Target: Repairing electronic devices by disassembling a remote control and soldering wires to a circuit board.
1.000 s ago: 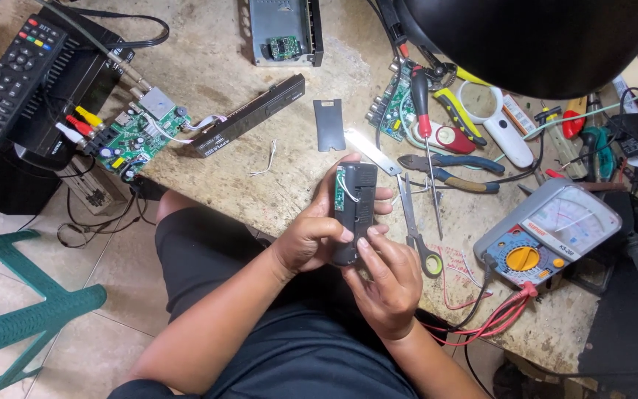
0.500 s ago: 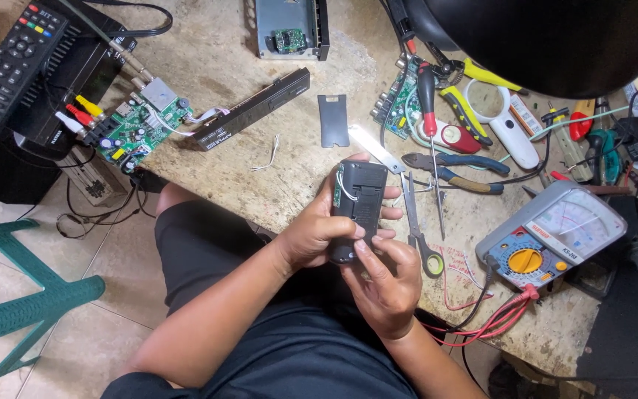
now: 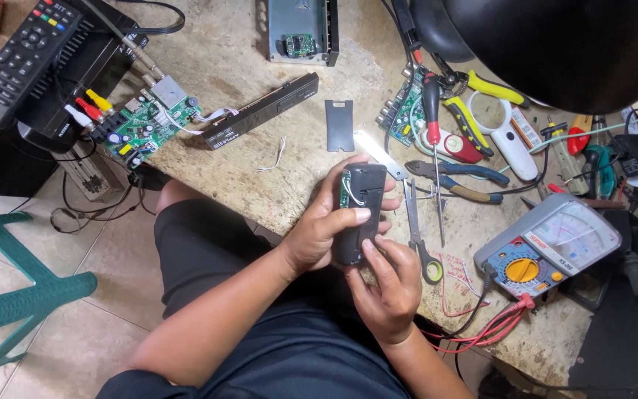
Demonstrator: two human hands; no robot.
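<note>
Two hands work over the workbench (image 3: 275, 170), a meter (image 3: 551, 255) to the right. Left hand (image 3: 319, 229) wraps the black remote (image 3: 359, 210) above the bench edge; right hand (image 3: 389, 284) pinches its lower end. Light, stiff, probably fragile where opened: hold by the sides.

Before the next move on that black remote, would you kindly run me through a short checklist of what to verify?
1. Remote gripped by both hands: ok; left hand wraps its side, right hand supports its lower end.
2. Remote held over the workbench edge, not the floor: ok.
3. Inside exposed: ok; a green board and white wire show at its top end.
4. Detached black cover within reach: ok; it lies flat on the bench just beyond the remote.
5. Scissors clear of the hands: not ok; they lie right beside the right hand.
6. Batteries removed: cannot tell.
</note>
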